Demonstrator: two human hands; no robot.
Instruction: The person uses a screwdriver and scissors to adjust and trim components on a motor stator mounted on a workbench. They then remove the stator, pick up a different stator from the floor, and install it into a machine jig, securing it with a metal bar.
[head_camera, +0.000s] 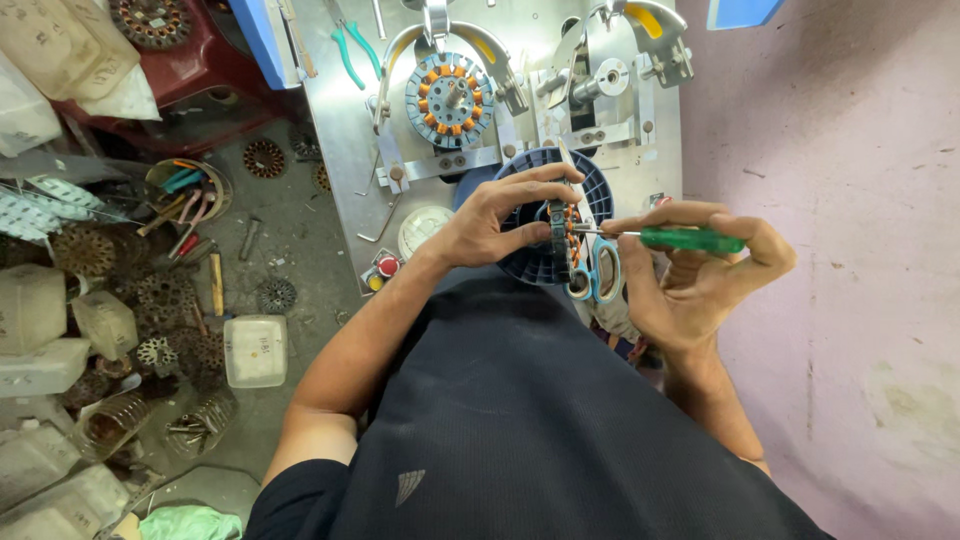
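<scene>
My left hand (490, 222) grips a small round motor stator (562, 238) with orange coil slots, held on edge over a dark blue ribbed basket (600, 190). My right hand (700, 265) holds a green-handled screwdriver (690, 239), its thin metal shaft pointing left into the stator. Blue-handled scissors (598, 268) hang just below the stator, between my two hands. On the metal machine bench (340, 140) ahead, a second stator (449, 95) with orange windings sits clamped in a fixture.
A second metal fixture (610, 75) stands at the bench's right. Teal pliers (352, 50) lie on the bench top. On the floor to the left are a white plastic box (255, 350), a bowl of tools (185, 190), loose stator cores and jars. A pink wall (850, 200) is at right.
</scene>
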